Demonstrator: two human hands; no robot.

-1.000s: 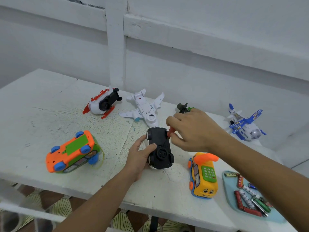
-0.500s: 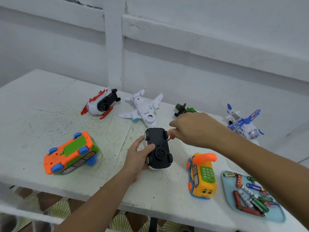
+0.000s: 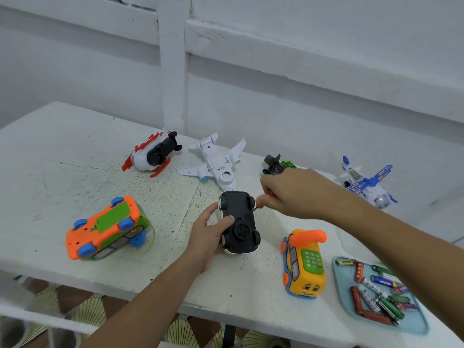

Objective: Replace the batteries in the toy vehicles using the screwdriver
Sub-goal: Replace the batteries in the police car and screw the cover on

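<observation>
A black toy car lies upside down in the middle of the white table, its wheels up. My left hand grips it from the left, thumb on the underside. My right hand holds a red-handled screwdriver, mostly hidden in the fist, its thin tip at the car's right edge near a front wheel. A light blue tray at the front right holds several loose batteries.
Other toys ring the car: an overturned orange and green bus, a red and white vehicle, a white plane, a dark green toy, a blue and white plane, a yellow phone car. A white wall stands behind the table.
My right hand has slid right and lower beside the car, so the screwdriver's tip now sits at the car's right side. My left hand still holds the car.
</observation>
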